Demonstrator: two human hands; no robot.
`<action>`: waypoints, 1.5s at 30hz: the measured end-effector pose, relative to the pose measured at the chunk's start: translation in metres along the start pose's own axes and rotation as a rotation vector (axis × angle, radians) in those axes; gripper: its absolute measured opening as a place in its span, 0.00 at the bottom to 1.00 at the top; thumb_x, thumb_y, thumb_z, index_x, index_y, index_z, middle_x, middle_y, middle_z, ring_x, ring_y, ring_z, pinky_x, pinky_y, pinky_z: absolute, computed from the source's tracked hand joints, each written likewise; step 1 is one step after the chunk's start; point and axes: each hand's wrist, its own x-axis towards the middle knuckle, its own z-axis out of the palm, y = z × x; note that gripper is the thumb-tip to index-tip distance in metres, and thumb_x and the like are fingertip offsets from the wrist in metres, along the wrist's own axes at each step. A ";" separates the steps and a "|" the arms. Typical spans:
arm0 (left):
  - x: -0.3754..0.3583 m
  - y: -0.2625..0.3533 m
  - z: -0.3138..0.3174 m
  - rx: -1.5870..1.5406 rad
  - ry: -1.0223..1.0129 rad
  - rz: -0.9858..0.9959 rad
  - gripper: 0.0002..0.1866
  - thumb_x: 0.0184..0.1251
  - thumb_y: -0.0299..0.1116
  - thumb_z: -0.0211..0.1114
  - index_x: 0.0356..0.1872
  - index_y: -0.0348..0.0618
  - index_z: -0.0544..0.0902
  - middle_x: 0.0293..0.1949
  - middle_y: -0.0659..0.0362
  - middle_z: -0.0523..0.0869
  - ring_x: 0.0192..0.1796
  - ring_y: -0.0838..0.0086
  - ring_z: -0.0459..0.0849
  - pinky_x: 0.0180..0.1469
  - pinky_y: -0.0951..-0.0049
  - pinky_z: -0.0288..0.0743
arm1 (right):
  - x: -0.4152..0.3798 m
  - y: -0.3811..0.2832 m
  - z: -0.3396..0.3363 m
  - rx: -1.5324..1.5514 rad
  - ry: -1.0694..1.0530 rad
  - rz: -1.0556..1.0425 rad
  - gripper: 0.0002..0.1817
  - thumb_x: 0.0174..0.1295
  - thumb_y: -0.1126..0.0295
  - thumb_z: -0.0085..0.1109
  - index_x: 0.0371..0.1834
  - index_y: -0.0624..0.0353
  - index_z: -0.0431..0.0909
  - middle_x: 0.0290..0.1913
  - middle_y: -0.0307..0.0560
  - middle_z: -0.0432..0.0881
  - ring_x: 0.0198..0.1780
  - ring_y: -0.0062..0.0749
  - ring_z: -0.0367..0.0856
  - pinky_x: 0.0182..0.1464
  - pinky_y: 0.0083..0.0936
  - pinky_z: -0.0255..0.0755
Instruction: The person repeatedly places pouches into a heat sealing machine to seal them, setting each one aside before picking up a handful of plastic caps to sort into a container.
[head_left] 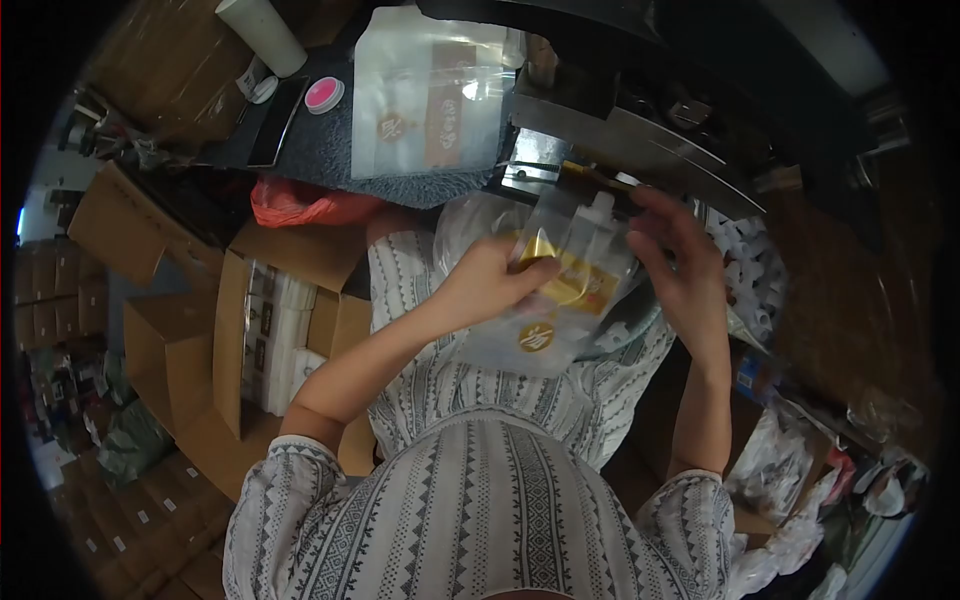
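Clear plastic pouch (pixel 570 318) pinched firmly in left fingers (pixel 508 257), spout (pixel 601 208) beside half-open right fingers (pixel 668 214)

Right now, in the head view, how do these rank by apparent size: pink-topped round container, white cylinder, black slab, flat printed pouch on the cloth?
1. Flat printed pouch, clearly largest
2. White cylinder and black slab, too alike to rank
3. Pink-topped round container, smallest

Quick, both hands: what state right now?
Left hand: closed on the clear pouch with gold print.
Right hand: open, fingers loosely curled beside the pouch's spout; contact unclear.
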 end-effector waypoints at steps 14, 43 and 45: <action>0.025 0.000 -0.019 -0.170 0.287 0.193 0.14 0.70 0.37 0.58 0.48 0.37 0.79 0.40 0.57 0.83 0.39 0.78 0.83 0.35 0.79 0.78 | -0.049 0.152 0.094 -0.829 -0.255 -0.351 0.19 0.54 0.68 0.62 0.50 0.60 0.77 0.56 0.55 0.74 0.60 0.47 0.70 0.63 0.40 0.64; 0.018 -0.060 -0.070 1.117 0.746 0.475 0.27 0.58 0.24 0.60 0.62 0.45 0.69 0.62 0.53 0.73 0.63 0.61 0.72 0.62 0.58 0.59 | -0.003 0.084 -0.065 -0.953 0.320 -0.076 0.12 0.55 0.75 0.59 0.43 0.61 0.76 0.41 0.54 0.79 0.45 0.52 0.79 0.43 0.41 0.75; 0.008 -0.051 -0.074 1.075 0.738 0.481 0.23 0.58 0.24 0.59 0.57 0.45 0.74 0.57 0.54 0.78 0.59 0.62 0.76 0.60 0.61 0.61 | -0.006 0.087 -0.068 -0.933 0.270 0.039 0.13 0.54 0.75 0.58 0.43 0.61 0.76 0.41 0.55 0.79 0.46 0.54 0.79 0.45 0.43 0.74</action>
